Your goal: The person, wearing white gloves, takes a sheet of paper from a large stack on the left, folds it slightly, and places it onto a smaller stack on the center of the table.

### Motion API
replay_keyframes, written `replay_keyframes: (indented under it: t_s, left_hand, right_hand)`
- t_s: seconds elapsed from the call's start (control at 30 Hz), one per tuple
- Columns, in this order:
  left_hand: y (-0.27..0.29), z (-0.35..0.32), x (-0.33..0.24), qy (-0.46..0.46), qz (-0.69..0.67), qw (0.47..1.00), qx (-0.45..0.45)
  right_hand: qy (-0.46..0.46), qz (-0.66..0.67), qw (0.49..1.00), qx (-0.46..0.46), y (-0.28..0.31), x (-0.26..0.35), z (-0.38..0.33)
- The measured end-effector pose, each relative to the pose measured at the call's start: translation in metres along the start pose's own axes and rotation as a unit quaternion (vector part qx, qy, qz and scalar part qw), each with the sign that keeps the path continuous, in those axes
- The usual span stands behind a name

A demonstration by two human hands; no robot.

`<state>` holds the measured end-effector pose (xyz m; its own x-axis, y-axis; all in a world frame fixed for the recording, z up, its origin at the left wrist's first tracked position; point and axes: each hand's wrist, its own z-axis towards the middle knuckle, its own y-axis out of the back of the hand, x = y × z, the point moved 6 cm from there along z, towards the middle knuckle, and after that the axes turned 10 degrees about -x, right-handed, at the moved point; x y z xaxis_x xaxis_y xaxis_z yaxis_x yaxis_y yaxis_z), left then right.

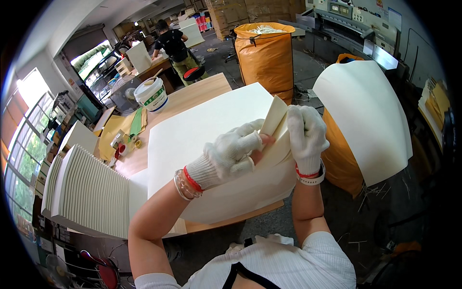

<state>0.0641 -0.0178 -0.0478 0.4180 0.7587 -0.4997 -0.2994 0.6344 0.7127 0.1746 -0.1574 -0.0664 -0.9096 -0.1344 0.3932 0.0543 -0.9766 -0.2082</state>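
Note:
Large white paper sheets (211, 120) lie stacked on the wooden table before me. At the stack's right corner, my left hand (233, 149), in a white knit glove with bare fingertips, is closed on a bent-up edge of the paper. My right hand (306, 130), gloved too, is closed on the same raised corner from the right side. Between the two hands a flap of paper (274, 115) stands up, curled away from the sheets below. The fingertips of my right hand are hidden behind the paper and glove.
A thick fanned stack of white paper (91, 190) stands at the left. A white bucket (151, 94) and tape rolls (138, 143) sit on the table (197, 98). Orange sacks (267, 62) stand beyond; a big white sheet (365, 120) drapes over one. A person (173, 45) works further back.

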Motion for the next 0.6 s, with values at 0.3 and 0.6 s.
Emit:
replay_keyframes:
  t_s: [0.3,0.6]
  left_hand:
    - [0.0002,-0.0025,0.0017,-0.037,0.006,0.997,-0.073]
    - [0.0005,-0.0026,-0.0010,-0.036,0.045,0.997,-0.046]
  right_hand:
    - [0.012,0.008,1.000,0.019,0.0006,0.0019,-0.0010]
    - [-0.026,-0.032,0.999,0.034,-0.0006,0.0001,-0.0017]
